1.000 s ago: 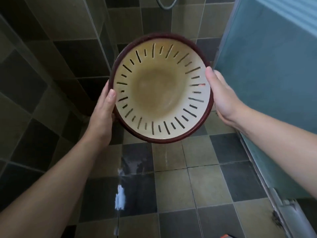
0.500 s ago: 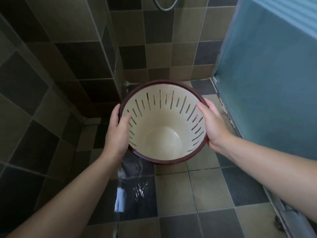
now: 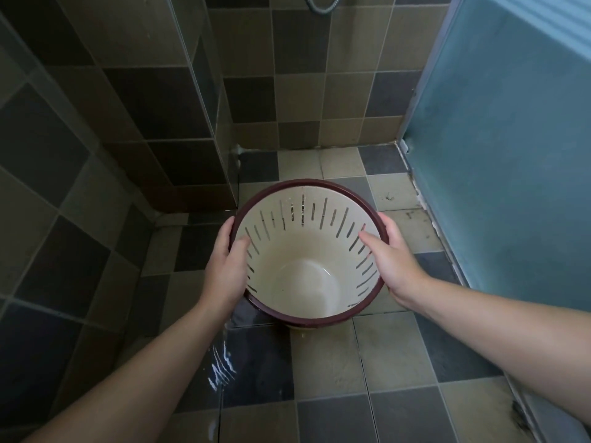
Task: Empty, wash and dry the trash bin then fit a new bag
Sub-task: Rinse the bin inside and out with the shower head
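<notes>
while both hands hold it by the rim, the trash bin (image 3: 303, 279) sits at the middle of the view, mouth up and tipped slightly toward the camera, low over the tiled floor (image 3: 326, 362); whether its base touches the tiles cannot be told. the bin is cream inside with a dark red rim and a ring of narrow slots through its wall, and nothing lies in it but a wet sheen on the bottom. the left hand (image 3: 225, 266) grips the rim at 9 o'clock, thumb curled inside against the wall and the other fingers wrapped round the outside, pressed together. the right hand (image 3: 391, 260) grips the rim at 3 o'clock the same way, thumb inside and fingers curled over the outer edge. a streak of water (image 3: 220, 362) glints on a dark tile at 7 o'clock from the bin. a frosted blue panel (image 3: 511, 155) stands at 2 o'clock, and a loop of shower hose (image 3: 321, 4) hangs at 12 o'clock.
</notes>
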